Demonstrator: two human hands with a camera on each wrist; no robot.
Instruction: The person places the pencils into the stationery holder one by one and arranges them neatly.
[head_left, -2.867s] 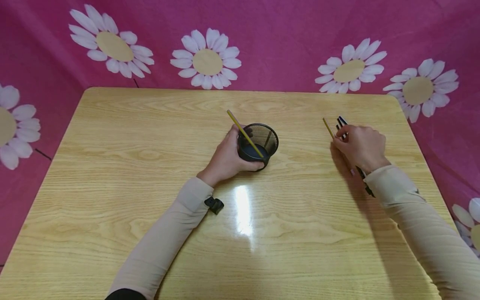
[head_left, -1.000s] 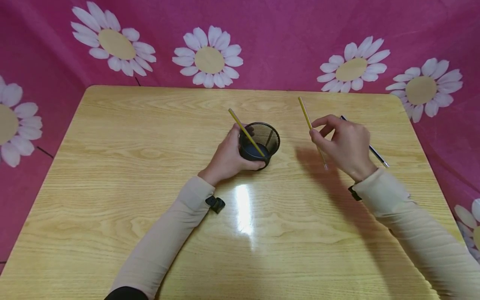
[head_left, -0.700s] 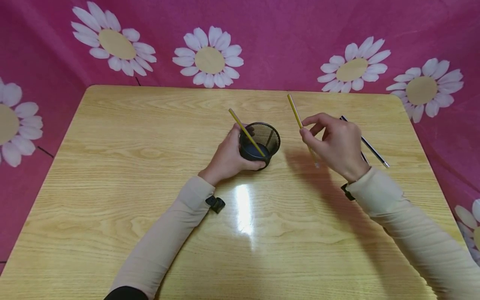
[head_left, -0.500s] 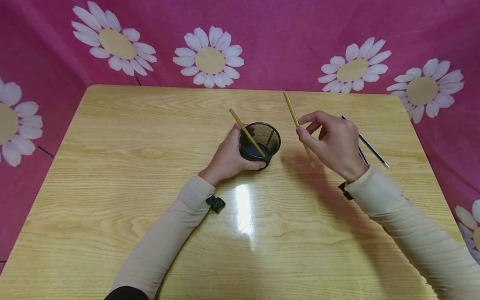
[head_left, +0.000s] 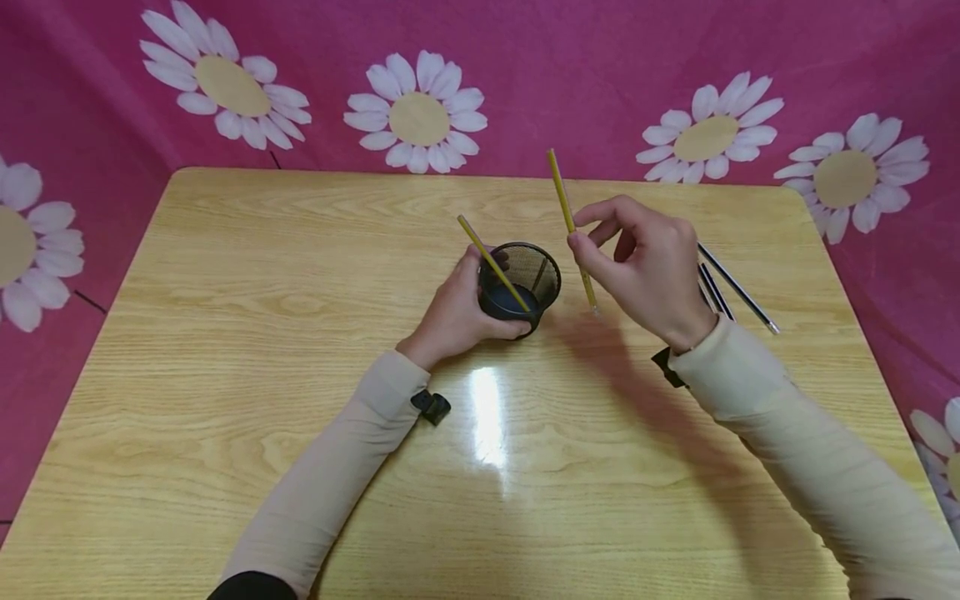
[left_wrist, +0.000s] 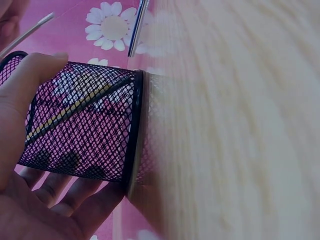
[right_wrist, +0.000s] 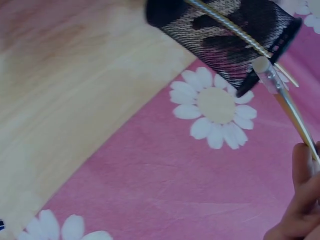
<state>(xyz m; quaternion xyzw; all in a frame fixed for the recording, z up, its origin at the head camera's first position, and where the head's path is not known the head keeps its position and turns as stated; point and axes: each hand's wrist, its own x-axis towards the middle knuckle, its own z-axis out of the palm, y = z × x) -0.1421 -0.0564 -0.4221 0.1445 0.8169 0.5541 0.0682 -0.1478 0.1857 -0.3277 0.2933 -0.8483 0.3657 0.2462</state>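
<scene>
My left hand grips the side of a black mesh pencil cup, which stands on the table; in the left wrist view its fingers and thumb wrap the mesh. One yellow pencil leans inside the cup, its upper end sticking out over the rim. Right of the cup, my right hand pinches a second yellow pencil between thumb and fingertips, above the table. That pencil is nearly upright, its eraser end pointing down, apart from the cup.
Several dark striped pencils lie on the wooden table at the right, partly hidden behind the right hand. A pink cloth with daisies hangs behind the table. A bright reflection shows on the tabletop in front of the cup.
My right hand has picked the second yellow pencil up from beside the dark ones and carried it left and upward towards the cup. The left hand and cup have stayed in place.
</scene>
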